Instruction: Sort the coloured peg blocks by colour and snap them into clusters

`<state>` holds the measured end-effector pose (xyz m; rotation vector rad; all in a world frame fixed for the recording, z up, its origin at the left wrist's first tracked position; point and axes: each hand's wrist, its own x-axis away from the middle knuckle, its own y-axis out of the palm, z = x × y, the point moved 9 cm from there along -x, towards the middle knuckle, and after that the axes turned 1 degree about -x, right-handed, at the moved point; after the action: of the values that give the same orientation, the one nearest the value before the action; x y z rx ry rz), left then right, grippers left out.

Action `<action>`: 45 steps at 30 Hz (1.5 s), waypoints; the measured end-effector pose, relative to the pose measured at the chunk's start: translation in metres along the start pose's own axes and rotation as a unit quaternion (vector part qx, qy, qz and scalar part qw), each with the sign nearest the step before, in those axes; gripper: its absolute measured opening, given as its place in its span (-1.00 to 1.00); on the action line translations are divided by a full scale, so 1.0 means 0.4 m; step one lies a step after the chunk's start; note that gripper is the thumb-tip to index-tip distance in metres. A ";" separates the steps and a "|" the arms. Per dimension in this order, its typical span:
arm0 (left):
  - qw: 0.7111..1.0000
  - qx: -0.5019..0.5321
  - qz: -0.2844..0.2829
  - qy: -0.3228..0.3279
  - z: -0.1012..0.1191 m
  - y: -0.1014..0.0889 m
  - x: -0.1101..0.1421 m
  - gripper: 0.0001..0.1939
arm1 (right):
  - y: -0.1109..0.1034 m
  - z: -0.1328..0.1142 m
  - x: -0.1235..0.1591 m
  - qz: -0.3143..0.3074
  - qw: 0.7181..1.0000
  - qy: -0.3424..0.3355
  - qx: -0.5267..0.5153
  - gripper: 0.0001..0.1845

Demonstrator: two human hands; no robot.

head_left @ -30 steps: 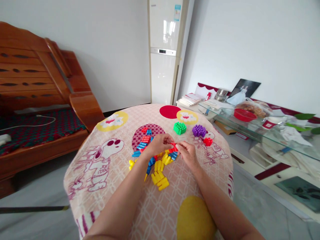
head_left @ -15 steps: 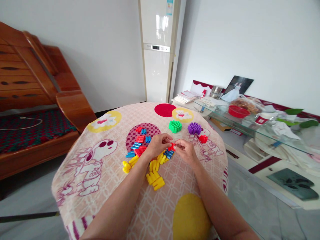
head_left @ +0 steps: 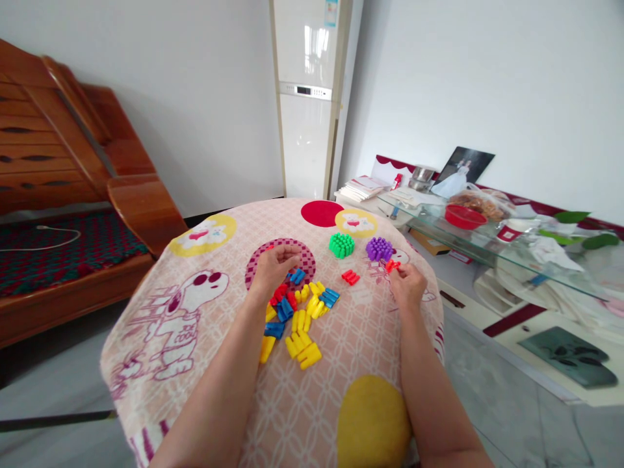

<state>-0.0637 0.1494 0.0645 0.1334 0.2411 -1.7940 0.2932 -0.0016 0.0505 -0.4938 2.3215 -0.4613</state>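
Observation:
My left hand (head_left: 279, 268) hovers over the left part of a loose group of plastic building blocks, fingers loosely bent and slightly apart, with nothing visible in them. Under and beside it lie red blocks (head_left: 279, 294) and blue blocks (head_left: 285, 310); the hand and wrist hide some. Yellow blocks (head_left: 301, 344) are spread nearer to me. On the right, my right hand (head_left: 409, 285) pinches a red building block (head_left: 392, 266) at its fingertips. Between my hands a separate red block piece (head_left: 350, 277) lies on the cloth.
A green block cluster (head_left: 341, 246) and a purple block cluster (head_left: 379, 249) stand toward the back of the round table, on a patterned cloth (head_left: 219, 344). To the right is a glass-topped stand (head_left: 487, 237) holding a red bowl (head_left: 465, 217). A wooden bench (head_left: 141, 201) stands left.
My hands have parted: the left moved left over the blocks, the right moved right to the red block. The red piece they held lies on the cloth. The left-side blocks have shifted toward me.

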 end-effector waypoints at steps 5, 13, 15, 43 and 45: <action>0.998 0.016 0.046 -0.043 -0.033 -0.074 -0.009 -0.56 | 0.025 -0.002 0.002 -0.052 0.995 0.004 0.086 -0.74; 0.994 -0.044 0.079 -0.056 -0.060 -0.199 -0.006 -0.60 | 0.037 0.008 0.004 -0.068 0.988 0.010 0.140 -0.70; 0.993 -0.102 0.037 -0.055 -0.061 -0.205 -0.003 -0.66 | 0.030 0.011 0.004 -0.053 0.989 0.013 0.139 -0.70; 0.983 -0.154 -0.098 -0.029 -0.006 -0.078 0.020 -0.74 | 0.153 -0.278 0.205 -0.243 0.941 -0.222 -0.080 -0.64; 0.988 -0.112 -0.103 -0.019 0.003 -0.043 0.022 -0.70 | 0.159 -0.302 0.228 -0.261 0.929 -0.243 -0.104 -0.64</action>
<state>-0.0823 0.1444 0.0653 -0.0883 0.4392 -1.9580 0.1326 0.0330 0.0525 -1.1997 1.7478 -0.2892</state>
